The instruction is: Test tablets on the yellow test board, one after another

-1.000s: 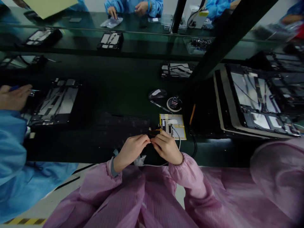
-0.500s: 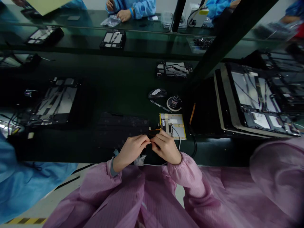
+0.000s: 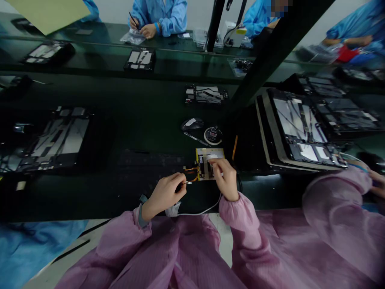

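Observation:
My left hand [image 3: 168, 192] is closed in a pinch on the end of an orange flex cable [image 3: 193, 179], just left of a flat panel with yellow edges [image 3: 202, 176]. That panel lies on the dark bench and carries a dark board and pale tape. Over its right part is my right hand [image 3: 225, 178], its fingers closed around the end of a white cable [image 3: 207, 210]; the plug is hidden under them. The cable runs out below the wrist toward the bench edge. A dark mat [image 3: 153, 164] lies left of the panel.
Behind the panel are a computer mouse [image 3: 192, 124], a pen [image 3: 195, 139] and a round device [image 3: 213, 135]. Opened tablet-like units are stacked at right [image 3: 297, 116] and at left [image 3: 60, 136]. A dark post [image 3: 270, 52] slants across. Co-workers in blue sit opposite; a pink sleeve [image 3: 333, 192] is at right.
My hands have moved apart. The right one has gone from beside the left onto the panel, at the white cable's end. The left stays at the orange flex cable. The view has shifted slightly.

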The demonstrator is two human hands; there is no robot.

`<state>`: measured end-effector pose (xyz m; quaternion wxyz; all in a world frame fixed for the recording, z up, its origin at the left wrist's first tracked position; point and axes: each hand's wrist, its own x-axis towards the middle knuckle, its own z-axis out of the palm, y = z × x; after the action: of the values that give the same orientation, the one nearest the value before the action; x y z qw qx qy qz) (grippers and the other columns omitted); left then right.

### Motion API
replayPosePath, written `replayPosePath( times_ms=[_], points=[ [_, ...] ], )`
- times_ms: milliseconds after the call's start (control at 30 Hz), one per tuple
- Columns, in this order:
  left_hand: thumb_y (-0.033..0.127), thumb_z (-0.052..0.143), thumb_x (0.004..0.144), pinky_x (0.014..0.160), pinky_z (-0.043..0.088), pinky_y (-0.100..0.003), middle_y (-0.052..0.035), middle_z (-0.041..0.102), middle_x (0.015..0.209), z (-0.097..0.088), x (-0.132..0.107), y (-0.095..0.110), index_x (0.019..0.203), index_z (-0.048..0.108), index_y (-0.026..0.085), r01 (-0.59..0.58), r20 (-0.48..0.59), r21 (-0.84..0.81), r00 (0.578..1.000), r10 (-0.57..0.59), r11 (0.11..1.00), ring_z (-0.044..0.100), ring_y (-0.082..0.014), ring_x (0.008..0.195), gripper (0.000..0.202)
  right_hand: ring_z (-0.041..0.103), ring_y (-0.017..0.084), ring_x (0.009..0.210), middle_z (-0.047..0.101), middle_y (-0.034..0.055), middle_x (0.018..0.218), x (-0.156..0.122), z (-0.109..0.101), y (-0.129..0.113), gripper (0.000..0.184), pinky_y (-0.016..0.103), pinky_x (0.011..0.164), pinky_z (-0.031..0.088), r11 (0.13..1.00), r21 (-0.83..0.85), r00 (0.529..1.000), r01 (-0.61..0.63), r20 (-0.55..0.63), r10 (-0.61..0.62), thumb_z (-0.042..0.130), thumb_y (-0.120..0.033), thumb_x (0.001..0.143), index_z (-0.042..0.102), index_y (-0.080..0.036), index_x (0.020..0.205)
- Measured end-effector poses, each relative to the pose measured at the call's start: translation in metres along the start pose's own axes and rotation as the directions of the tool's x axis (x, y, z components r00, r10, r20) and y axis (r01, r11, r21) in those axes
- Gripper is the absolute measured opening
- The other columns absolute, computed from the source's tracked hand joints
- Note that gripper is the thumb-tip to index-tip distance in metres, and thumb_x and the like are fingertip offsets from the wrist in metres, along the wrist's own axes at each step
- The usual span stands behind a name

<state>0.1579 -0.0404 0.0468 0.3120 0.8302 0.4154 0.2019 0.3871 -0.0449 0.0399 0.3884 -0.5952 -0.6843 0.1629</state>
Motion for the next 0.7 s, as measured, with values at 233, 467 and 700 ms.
replayPosePath(
  times_ms=[233,467,700],
  points=[
    [0.012,0.049,0.086,0.060,0.040,-0.023,0.0016,0.058,0.080,0.008,0.004,0.001,0.081,0.054,0.020,-0.056,-0.035,-0.029,0.998,0.055,0.998,0.051,-0.0105,0.061,0.011,0.062,0.022,0.094,0.062,0.0109,0.106,0.013,0.018,0.053,0.028,0.033,0.080,0.053,0.930,-0.362,0.998,-0.055,-0.001,0.059,0.045,-0.021,0.093,0.067,-0.018,0.111],
    [0.029,0.051,0.094,0.068,0.050,-0.026,-0.0063,0.060,0.111,-0.009,-0.015,-0.012,0.122,0.052,0.023,-0.019,-0.224,-0.201,0.974,-0.026,0.979,0.056,-0.0109,0.069,0.029,0.062,0.019,0.093,0.061,0.0118,0.109,0.011,0.021,0.049,0.028,0.029,0.079,0.052,0.890,-0.454,0.998,-0.048,0.021,0.065,0.044,-0.020,0.095,0.066,-0.017,0.112],
    [0.041,0.049,0.092,0.089,0.051,-0.043,-0.0083,0.062,0.117,-0.026,-0.084,-0.086,0.122,0.051,0.026,0.192,-0.374,-0.095,0.902,-0.214,0.977,0.063,-0.0257,0.099,0.034,0.061,0.017,0.098,0.063,0.0091,0.109,0.006,0.024,0.043,0.026,0.025,0.084,0.050,0.833,-0.549,0.994,-0.067,0.040,0.106,0.048,-0.018,0.094,0.066,-0.019,0.113]
  ],
)
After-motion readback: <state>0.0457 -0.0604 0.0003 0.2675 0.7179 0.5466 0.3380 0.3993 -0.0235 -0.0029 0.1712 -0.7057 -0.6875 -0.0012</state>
